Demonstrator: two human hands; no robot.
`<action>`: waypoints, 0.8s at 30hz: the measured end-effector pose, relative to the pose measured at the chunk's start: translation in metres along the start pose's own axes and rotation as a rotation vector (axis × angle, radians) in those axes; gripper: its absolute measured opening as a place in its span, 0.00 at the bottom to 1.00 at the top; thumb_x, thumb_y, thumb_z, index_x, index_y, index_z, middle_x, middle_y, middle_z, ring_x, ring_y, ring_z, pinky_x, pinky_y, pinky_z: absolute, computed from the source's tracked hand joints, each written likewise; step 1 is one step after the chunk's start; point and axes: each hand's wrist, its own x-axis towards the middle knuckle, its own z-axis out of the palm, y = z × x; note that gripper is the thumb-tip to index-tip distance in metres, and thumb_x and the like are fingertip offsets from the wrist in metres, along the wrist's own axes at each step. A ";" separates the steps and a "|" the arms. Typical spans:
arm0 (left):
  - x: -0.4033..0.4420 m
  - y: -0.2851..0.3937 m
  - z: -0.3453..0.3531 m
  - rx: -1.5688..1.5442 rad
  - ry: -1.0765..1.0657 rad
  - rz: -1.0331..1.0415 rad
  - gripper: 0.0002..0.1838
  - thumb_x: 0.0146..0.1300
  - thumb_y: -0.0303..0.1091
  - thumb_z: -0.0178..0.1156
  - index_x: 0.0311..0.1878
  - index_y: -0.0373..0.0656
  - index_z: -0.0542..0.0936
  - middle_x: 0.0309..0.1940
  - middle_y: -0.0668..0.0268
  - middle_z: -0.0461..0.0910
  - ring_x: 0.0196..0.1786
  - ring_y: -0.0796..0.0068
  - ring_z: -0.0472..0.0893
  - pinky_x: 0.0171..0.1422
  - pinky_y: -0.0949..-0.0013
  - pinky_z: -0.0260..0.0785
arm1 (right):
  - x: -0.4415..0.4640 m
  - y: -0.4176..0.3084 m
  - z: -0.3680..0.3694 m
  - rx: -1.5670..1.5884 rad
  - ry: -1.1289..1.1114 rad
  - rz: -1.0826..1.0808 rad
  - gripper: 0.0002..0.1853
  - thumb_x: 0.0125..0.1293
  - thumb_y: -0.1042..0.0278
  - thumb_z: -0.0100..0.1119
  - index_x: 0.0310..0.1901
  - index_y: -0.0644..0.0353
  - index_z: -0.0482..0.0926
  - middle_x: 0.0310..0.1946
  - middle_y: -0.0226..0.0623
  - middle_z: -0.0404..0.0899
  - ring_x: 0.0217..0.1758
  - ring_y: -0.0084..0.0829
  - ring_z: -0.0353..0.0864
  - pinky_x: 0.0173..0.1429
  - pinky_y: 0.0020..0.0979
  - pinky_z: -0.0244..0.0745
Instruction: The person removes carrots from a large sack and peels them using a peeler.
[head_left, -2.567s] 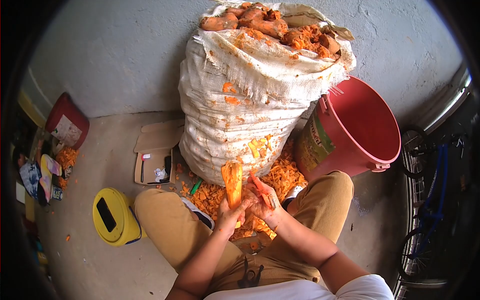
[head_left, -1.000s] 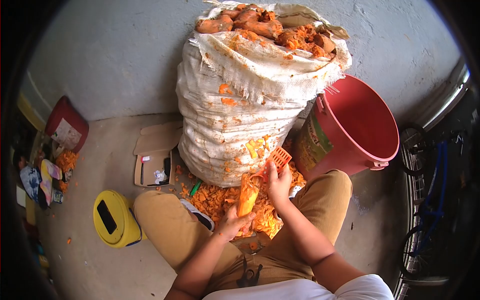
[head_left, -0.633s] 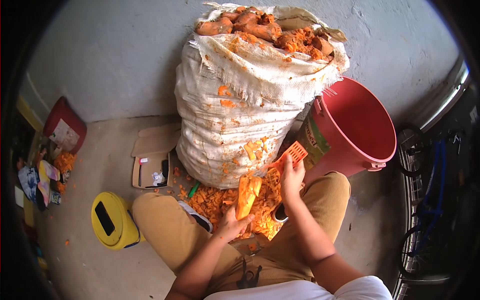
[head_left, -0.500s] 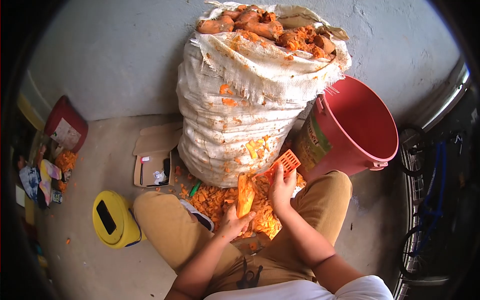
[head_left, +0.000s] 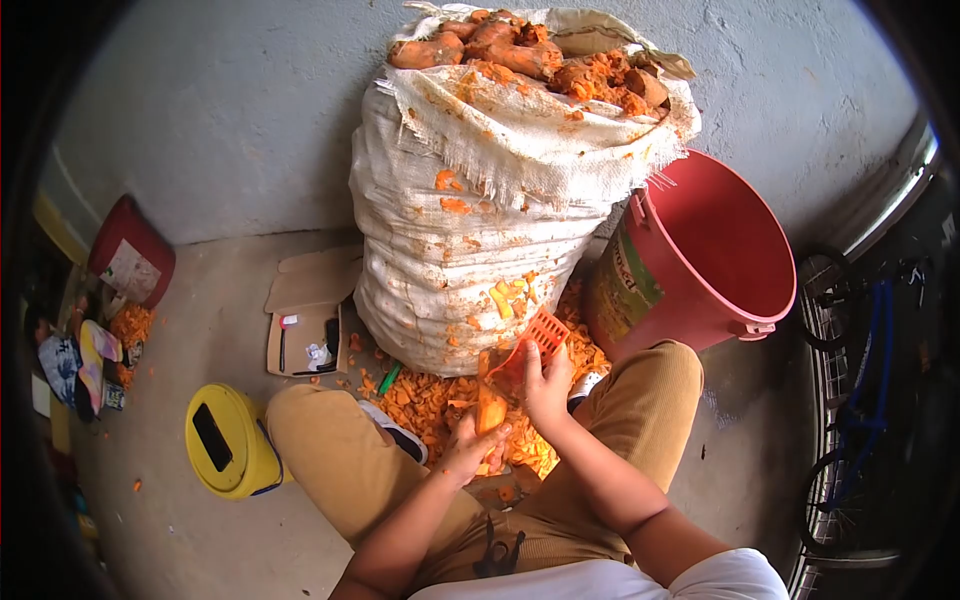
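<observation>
My left hand [head_left: 468, 450] is wrapped round the lower end of a thick orange root vegetable [head_left: 491, 409], which looks like a large carrot and points up between my knees. In my right hand [head_left: 546, 388] is an orange plastic peeler [head_left: 545, 332] with a slotted, grid-like handle. Its working end lies against the upper part of the root; the blade itself is too small to make out. Below both hands, a heap of orange peelings [head_left: 425, 402] covers the floor between my legs.
A bulging white woven sack [head_left: 450, 270] of orange roots stands ahead, against a red bucket [head_left: 690, 300]. At left are an open cardboard box [head_left: 275, 345], a yellow bucket [head_left: 262, 470] with a phone on its lid, and a dark red bin [head_left: 130, 250]. A bicycle [head_left: 870, 400] is at right.
My right hand has brought the peeler down and left, from beside the root onto its upper part. The left hand keeps its hold on the root, nearly unmoved.
</observation>
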 end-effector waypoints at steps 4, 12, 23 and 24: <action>0.004 0.003 -0.004 0.307 0.034 -0.053 0.17 0.56 0.33 0.57 0.45 0.42 0.63 0.18 0.71 0.66 0.13 0.85 0.63 0.15 0.80 0.58 | 0.017 0.003 -0.006 0.236 -0.001 0.099 0.09 0.61 0.69 0.49 0.38 0.66 0.70 0.27 0.40 0.76 0.28 0.31 0.76 0.32 0.30 0.70; -0.003 0.006 0.000 0.438 -0.073 -0.132 0.20 0.54 0.36 0.59 0.48 0.41 0.65 0.20 0.72 0.69 0.15 0.86 0.64 0.16 0.80 0.57 | 0.017 -0.005 -0.007 -0.304 -0.233 -0.320 0.10 0.57 0.67 0.52 0.38 0.63 0.72 0.26 0.44 0.73 0.28 0.42 0.71 0.39 0.37 0.62; -0.007 0.014 0.001 0.463 -0.079 -0.099 0.20 0.55 0.36 0.58 0.48 0.40 0.65 0.23 0.71 0.70 0.15 0.85 0.63 0.16 0.79 0.57 | 0.071 0.036 -0.030 -0.318 0.185 0.081 0.11 0.59 0.65 0.52 0.31 0.67 0.71 0.20 0.46 0.75 0.22 0.34 0.76 0.26 0.32 0.69; -0.012 0.016 -0.002 0.444 -0.096 -0.109 0.20 0.55 0.37 0.58 0.48 0.40 0.65 0.22 0.71 0.70 0.15 0.85 0.64 0.16 0.79 0.57 | 0.082 0.048 -0.037 -0.146 0.241 0.113 0.11 0.59 0.65 0.52 0.31 0.67 0.71 0.21 0.45 0.76 0.23 0.33 0.77 0.26 0.31 0.70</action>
